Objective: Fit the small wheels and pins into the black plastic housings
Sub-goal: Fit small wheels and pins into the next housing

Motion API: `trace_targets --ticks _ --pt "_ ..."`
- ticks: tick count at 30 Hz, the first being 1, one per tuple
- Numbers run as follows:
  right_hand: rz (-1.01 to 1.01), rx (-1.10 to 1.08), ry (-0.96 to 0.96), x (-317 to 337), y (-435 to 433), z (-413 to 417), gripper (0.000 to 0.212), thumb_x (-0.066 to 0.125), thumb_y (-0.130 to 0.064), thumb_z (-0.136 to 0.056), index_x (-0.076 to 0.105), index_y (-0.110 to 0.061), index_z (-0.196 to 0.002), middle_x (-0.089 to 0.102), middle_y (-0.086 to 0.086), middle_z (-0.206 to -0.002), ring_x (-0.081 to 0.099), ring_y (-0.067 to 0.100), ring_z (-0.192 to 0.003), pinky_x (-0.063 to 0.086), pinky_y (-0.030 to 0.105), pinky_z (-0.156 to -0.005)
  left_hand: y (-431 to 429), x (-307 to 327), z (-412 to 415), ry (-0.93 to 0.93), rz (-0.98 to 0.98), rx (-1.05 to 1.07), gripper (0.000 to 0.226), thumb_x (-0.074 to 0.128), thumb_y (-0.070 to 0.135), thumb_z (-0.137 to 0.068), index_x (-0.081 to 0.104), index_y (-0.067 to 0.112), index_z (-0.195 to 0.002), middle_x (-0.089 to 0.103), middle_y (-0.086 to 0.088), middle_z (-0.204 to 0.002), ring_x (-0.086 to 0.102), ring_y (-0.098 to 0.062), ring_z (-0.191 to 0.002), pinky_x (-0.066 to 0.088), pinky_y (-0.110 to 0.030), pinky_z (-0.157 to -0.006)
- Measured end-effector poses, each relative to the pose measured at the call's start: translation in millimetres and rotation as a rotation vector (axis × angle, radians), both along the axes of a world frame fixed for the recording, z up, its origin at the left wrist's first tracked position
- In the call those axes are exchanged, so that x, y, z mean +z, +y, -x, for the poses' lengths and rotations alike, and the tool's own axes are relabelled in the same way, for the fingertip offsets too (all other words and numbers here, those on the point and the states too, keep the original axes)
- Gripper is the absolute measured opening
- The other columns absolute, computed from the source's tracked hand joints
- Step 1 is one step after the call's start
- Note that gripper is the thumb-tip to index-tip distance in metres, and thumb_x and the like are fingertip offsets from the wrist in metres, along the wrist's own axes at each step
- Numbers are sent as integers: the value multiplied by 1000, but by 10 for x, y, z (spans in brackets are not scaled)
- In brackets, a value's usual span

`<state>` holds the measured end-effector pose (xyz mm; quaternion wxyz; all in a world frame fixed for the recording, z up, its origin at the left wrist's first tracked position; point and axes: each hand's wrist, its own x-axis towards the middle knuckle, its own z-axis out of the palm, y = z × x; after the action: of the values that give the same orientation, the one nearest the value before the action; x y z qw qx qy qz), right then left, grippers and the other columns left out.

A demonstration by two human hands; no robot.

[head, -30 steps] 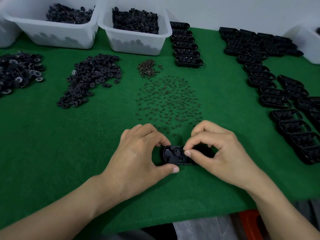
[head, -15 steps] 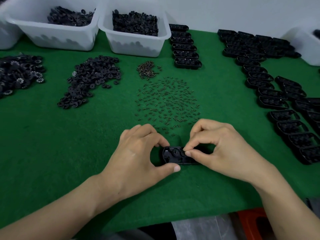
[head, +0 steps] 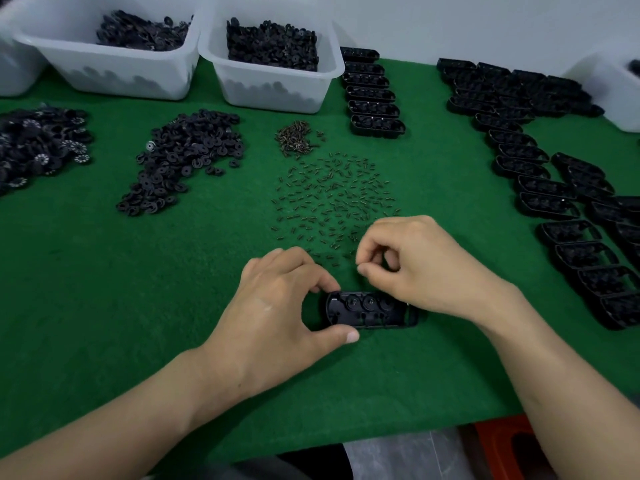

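Observation:
A black plastic housing [head: 369,310] lies open side up on the green felt near the front edge, with small wheels seated in its round pockets. My left hand [head: 277,306] grips its left end between curled fingers and thumb. My right hand [head: 412,265] hovers just above and behind the housing, thumb and forefinger pinched together; whether a pin sits between them is too small to tell. Loose pins [head: 332,199] are scattered on the felt right behind both hands. A heap of small black wheels [head: 183,157] lies to the left.
Two white bins [head: 273,84] of black parts stand at the back, another bin [head: 613,95] at far right. A row of housings [head: 374,95] sits at back centre, many more housings [head: 561,202] along the right. A screw pile [head: 296,138] and toothed wheels [head: 38,143] lie further left.
My right hand has lifted off the housing and drawn back toward the scattered pins, uncovering the housing's right part. My left hand keeps its grip on the left end.

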<state>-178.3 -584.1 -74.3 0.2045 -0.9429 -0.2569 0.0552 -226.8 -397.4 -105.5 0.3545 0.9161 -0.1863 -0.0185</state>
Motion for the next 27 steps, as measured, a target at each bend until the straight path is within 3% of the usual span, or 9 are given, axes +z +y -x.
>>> trace_targets --ticks 2,5,7,11,15,22,25,27 --pt "-208 -89 48 15 -154 64 12 66 -9 -77 63 -19 -70 59 -10 -65 50 1 -58 37 11 -54 1 -1 1 -2 2 -2 45 58 63 -60 62 29 -89 49 17 -85 44 -3 -85 29 -23 -86" --pt "-445 -163 103 0 -328 224 5 68 -14 -74 66 -18 -71 62 -3 -71 52 12 -62 44 27 -56 7 -3 -3 -3 6 -1 44 58 63 -60 62 29 -89 49 18 -85 45 -3 -85 32 -25 -86" --pt "-449 -145 108 -54 -340 328 7 71 -13 -74 69 -20 -73 61 -8 -75 53 14 -68 44 31 -60 5 -5 -7 -12 6 -1 43 59 62 -60 63 29 -87 49 17 -83 46 -4 -84 35 -27 -82" --pt "-420 -130 59 -165 -320 411 13 75 -9 -74 71 -21 -74 59 -7 -79 55 13 -75 41 23 -62 -5 -3 -7 -27 0 -1 40 62 60 -61 62 28 -85 50 16 -82 45 -4 -82 35 -28 -80" --pt "-412 -130 30 -222 -321 417 14 75 -6 -73 72 -20 -75 58 -4 -79 55 11 -75 36 12 -66 -7 -2 0 -37 1 0 41 62 60 -61 63 27 -85 50 16 -82 46 -5 -81 36 -28 -79" --pt "-354 -111 -54 -236 -300 422 7 69 -10 -73 67 -17 -72 58 -8 -78 54 8 -73 36 10 -65 -5 -7 -1 -44 0 1 40 63 61 -62 63 27 -85 50 16 -82 45 -2 -81 34 -27 -79" --pt "-337 -115 -39 -224 -318 418 15 73 -5 -72 66 -18 -73 59 -9 -79 53 11 -72 38 14 -63 -4 -7 0 -42 -9 3 41 59 62 -61 62 28 -84 50 16 -82 44 -2 -81 32 -25 -79" --pt "-367 -123 -16 -205 -349 410 16 73 -5 -73 65 -18 -76 59 -9 -80 53 13 -71 43 25 -61 -3 -7 3 -36 -7 3 41 59 62 -60 62 29 -84 49 18 -82 44 -1 -83 31 -23 -79"
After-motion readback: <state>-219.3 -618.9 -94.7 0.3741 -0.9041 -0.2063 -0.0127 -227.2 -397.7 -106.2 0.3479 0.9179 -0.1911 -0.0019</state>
